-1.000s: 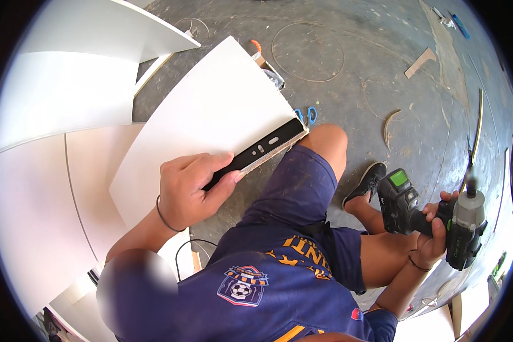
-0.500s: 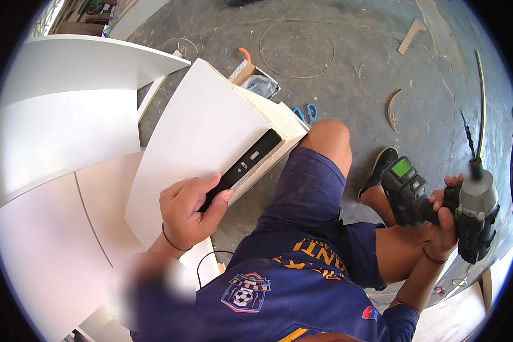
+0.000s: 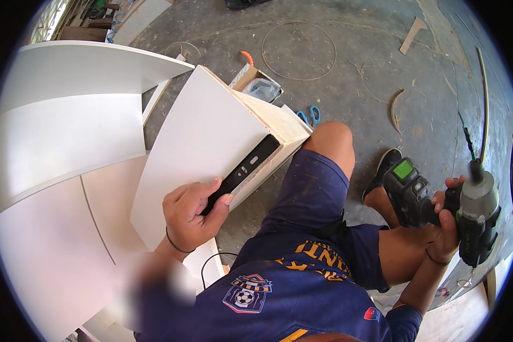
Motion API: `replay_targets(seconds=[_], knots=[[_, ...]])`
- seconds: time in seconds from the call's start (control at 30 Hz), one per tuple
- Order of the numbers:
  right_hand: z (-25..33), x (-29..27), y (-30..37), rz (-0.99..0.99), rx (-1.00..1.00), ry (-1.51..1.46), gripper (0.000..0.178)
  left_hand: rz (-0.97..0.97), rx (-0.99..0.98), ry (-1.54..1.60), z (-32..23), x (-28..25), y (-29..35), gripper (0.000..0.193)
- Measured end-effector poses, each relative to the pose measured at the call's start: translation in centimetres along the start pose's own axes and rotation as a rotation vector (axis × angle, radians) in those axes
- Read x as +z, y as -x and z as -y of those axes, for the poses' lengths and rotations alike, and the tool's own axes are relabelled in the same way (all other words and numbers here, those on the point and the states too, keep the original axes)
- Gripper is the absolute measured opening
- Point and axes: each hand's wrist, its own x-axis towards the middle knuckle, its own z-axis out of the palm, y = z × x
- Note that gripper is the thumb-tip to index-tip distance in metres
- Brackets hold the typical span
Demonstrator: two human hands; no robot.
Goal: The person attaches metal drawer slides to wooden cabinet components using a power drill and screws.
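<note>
My left hand [image 3: 192, 212] pinches the lower end of a black slotted strip [image 3: 246, 169] between thumb and fingers. The strip lies along the right edge of a white panel [image 3: 196, 134], which forms the face of a box with bare cream-coloured sides [image 3: 276, 122]. Off to the right, my right hand [image 3: 443, 219] is wrapped around the handle of a cordless drill [image 3: 477, 196]. Its long, thin bit points away from me, touching nothing that I can see. The drill's battery end with a green patch [image 3: 403, 169] hangs beside my foot.
Large white curved panels [image 3: 68, 128] stand at the left. Beyond the box are an open carton [image 3: 259, 85] with a plastic bag in it and blue-handled scissors [image 3: 313, 115]. A wire-like loop [image 3: 299, 78], a curved offcut [image 3: 394, 111] and a flat scrap [image 3: 412, 35] lie on the grey floor.
The whole view has shifted slightly, with most things a little lower and further right. Both hands keep their grips, and the strip stays at the panel's edge.
</note>
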Motion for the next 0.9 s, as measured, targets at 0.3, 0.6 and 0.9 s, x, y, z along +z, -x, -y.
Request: replay_targets(seconds=[0.3, 0.6, 0.9], knots=[[-0.5, -0.8, 0.3, 0.056, 0.006, -0.054, 0.068, -0.014, 0.011, -0.004, 0.0, 0.0, 0.1, 0.024], [0.1, 0.2, -0.1, -0.023, 0.015, 0.01, 0.075, -0.05, 0.019, 0.037, 0.1, 0.3, 0.1, 0.027], [-0.3, 0.0, -0.3, 0.026, -0.019, 0.005, 0.071, -0.011, -0.007, 0.004, -0.4, -0.1, -0.3, 0.023]])
